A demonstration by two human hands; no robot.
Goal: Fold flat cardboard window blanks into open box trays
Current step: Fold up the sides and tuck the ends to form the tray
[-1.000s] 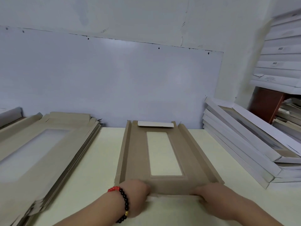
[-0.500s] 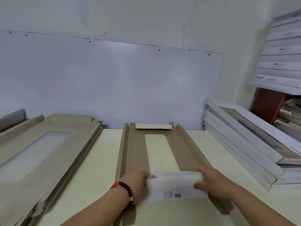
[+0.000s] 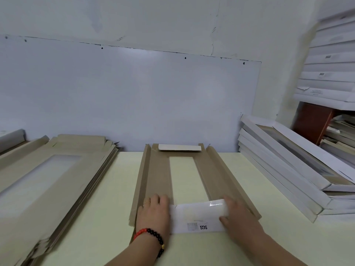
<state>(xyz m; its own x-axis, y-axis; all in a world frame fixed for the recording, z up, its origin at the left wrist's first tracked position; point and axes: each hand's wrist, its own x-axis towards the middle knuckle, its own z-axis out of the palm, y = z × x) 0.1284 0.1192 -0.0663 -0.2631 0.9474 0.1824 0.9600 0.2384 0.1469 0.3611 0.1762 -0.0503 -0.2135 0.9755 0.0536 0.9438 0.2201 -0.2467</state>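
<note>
The brown cardboard window blank (image 3: 194, 181) lies on the pale surface (image 3: 107, 208) – light, stiff along creases. Both hands (left (image 3: 153, 212), right (image 3: 238, 217)) press its white end flap (image 3: 197, 215) with flattened fingers; hold at the flap's corners.

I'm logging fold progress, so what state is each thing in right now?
Blank: on the table, long side walls raised, far flap folded in.
Near flap: white side up, folded over the near end.
Left hand: flat, pressing the blank beside the flap.
Right hand: on the flap's right end.
Flat stack: unfolded.
Tray stack: folded, leaning.
</note>
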